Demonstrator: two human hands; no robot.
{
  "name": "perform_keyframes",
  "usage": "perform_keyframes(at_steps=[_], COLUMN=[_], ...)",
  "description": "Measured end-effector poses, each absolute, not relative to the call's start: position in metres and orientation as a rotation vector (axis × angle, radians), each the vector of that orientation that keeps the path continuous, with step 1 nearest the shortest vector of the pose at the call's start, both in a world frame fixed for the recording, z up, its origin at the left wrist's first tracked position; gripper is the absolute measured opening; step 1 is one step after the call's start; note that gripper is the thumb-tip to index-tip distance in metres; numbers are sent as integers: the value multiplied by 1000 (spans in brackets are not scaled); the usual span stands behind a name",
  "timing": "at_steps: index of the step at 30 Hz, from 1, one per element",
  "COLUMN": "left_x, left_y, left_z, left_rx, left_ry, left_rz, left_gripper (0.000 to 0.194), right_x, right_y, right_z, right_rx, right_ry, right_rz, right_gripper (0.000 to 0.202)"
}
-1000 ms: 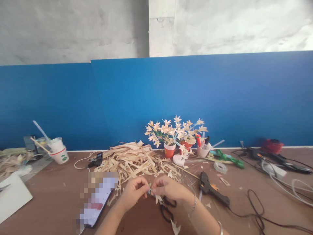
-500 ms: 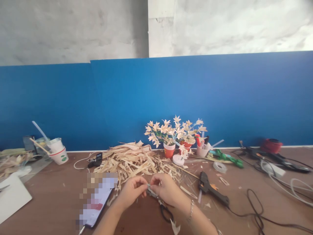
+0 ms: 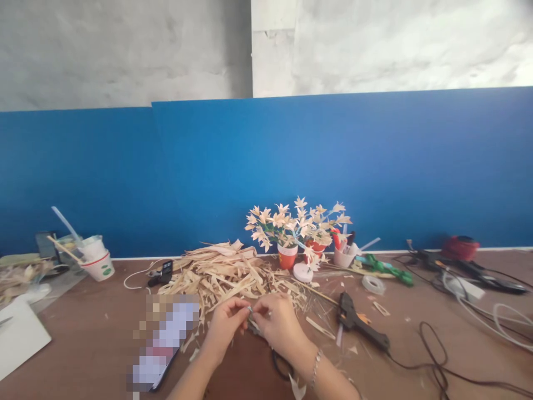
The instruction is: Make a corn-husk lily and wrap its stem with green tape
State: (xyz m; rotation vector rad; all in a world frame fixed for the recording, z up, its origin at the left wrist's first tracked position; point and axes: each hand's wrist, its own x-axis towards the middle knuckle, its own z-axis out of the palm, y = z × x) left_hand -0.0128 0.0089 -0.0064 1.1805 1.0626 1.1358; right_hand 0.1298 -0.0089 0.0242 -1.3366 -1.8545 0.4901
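Note:
My left hand [image 3: 227, 324] and my right hand [image 3: 278, 320] meet at the centre, fingertips pinched together around a tiny pale bluish piece [image 3: 250, 311]. The piece is too small to name. Black-handled scissors [image 3: 282, 365] lie beneath my right hand, their blades mostly hidden. Just beyond both hands spreads a heap of dry tan husk strips [image 3: 225, 272]. Behind it, pale star-shaped flowers [image 3: 302, 222] stand in red and white pots [image 3: 287, 257]. One cut pale petal piece [image 3: 297, 387] rests near my right forearm.
A phone [image 3: 166, 347] lies left of my hands. On the right are a black glue gun [image 3: 362, 323] with its cord, a tape roll [image 3: 373, 285] and tangled cables [image 3: 470, 300]. A white cup [image 3: 99, 265] stands at the left, and a blue partition [image 3: 208, 172] runs behind.
Both hands have shifted slightly, and my right hand now covers more of the scissors. The fingertips remain pinched at the small piece.

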Motion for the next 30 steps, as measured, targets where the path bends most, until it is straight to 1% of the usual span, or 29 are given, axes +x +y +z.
perform_keyframes(at_steps=[6, 19, 24, 27, 30], left_x=[-9, -4, 0, 3, 4], left_y=[8, -4, -6, -6, -6], left_z=[-10, 0, -1, 0, 0], left_rx=[1076, 840, 825, 860, 859], left_ry=[1064, 835, 812, 842, 859], left_rz=[1233, 1233, 1246, 1303, 1347], left_gripper=[24, 16, 18, 16, 18], right_x=[124, 123, 125, 122, 119], right_y=[-14, -14, -14, -15, -15], right_z=[25, 24, 23, 22, 20], right_rx=[-1329, -1355, -1358, -1349, -1347], right_ry=[-1873, -1840, -1830, -1869, -1891], right_rz=[403, 350, 259, 184, 89], right_gripper=[16, 14, 15, 15, 13])
